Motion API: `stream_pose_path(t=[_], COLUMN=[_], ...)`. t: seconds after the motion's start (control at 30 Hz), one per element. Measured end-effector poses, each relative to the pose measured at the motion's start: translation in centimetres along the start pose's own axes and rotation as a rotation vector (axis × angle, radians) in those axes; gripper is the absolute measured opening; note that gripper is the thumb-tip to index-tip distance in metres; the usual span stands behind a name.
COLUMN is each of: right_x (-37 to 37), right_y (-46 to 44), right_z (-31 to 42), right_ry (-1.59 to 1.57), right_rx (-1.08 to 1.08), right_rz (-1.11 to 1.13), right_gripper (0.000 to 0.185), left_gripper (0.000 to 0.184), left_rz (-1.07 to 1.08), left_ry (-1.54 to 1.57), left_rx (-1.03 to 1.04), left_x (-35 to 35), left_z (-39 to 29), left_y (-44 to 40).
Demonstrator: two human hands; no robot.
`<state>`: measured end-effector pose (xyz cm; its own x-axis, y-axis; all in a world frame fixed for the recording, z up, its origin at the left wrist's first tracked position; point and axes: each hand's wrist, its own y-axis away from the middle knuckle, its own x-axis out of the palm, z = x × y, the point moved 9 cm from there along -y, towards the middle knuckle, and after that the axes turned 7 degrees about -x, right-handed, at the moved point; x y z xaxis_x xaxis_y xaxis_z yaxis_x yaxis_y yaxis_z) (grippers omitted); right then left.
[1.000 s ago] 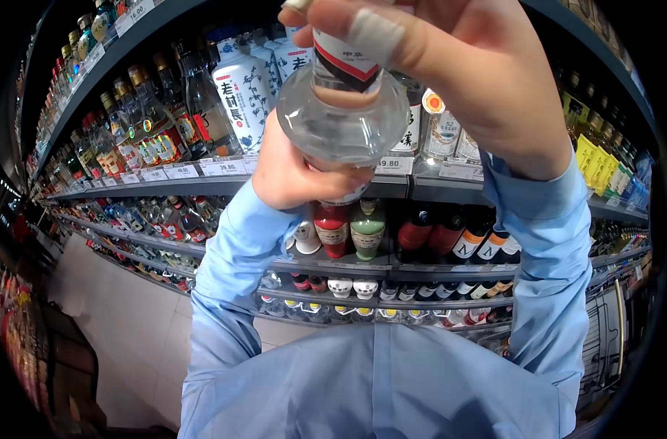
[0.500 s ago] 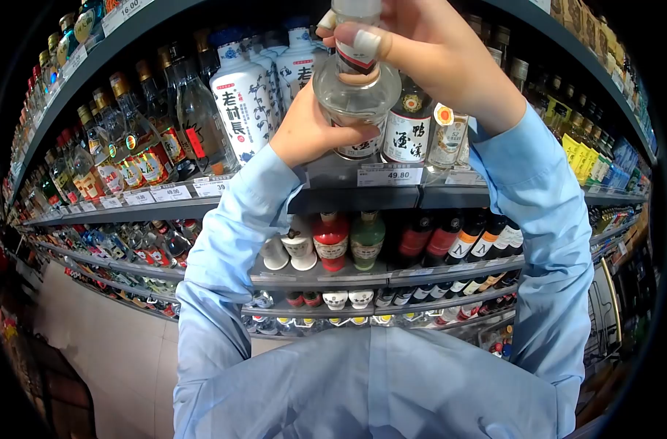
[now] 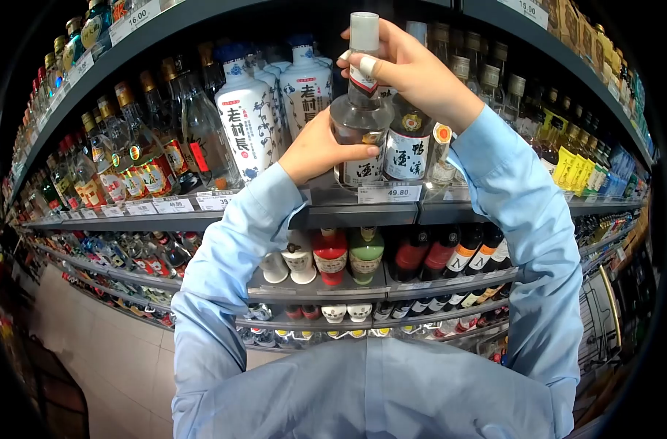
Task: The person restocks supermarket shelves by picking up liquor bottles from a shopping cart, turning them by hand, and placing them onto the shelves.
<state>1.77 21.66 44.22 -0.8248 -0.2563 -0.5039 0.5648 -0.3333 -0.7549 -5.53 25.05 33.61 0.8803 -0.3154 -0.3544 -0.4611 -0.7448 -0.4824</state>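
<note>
A clear glass bottle with a grey-white cap stands upright at the front of the shelf, above the 49.80 price tag. My left hand wraps round its lower body, the thumb across the front. Around the neck, just under the cap, my right hand is closed; white tape covers parts of its thumb and a finger. A similar bottle with a white label stands right beside it. To the left are white bottles with blue caps.
Rows of clear bottles line the shelf at left, and more stand behind at right. On the shelf below are a red bottle, a green bottle and dark bottles. A metal cart is at lower right, with tiled floor at lower left.
The bottle, held in both my hands, has moved away from me and down onto the shelf, beside the similar bottle. The view has shifted slightly.
</note>
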Motion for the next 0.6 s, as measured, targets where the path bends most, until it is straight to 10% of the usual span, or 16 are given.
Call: stream_pose_path(t=[0.3,0.6], right_x=[-1.6,-3.5], right_y=[-0.8,-0.9], right_z=[-2.3,2.8], right_ry=[0.195,0.473], right_rx=[0.34,0.057], right_rz=[-0.102,-0.056], right_gripper=[0.042,0.045], left_gripper=[0.053,0.056], left_rz=[-0.05,-0.075], left_ry=[-0.029,0.153], left_rx=[-0.158,-0.167], left_x=[-0.9,-0.9], left_z=[1.2,1.7], left_y=[-0.4,-0.4])
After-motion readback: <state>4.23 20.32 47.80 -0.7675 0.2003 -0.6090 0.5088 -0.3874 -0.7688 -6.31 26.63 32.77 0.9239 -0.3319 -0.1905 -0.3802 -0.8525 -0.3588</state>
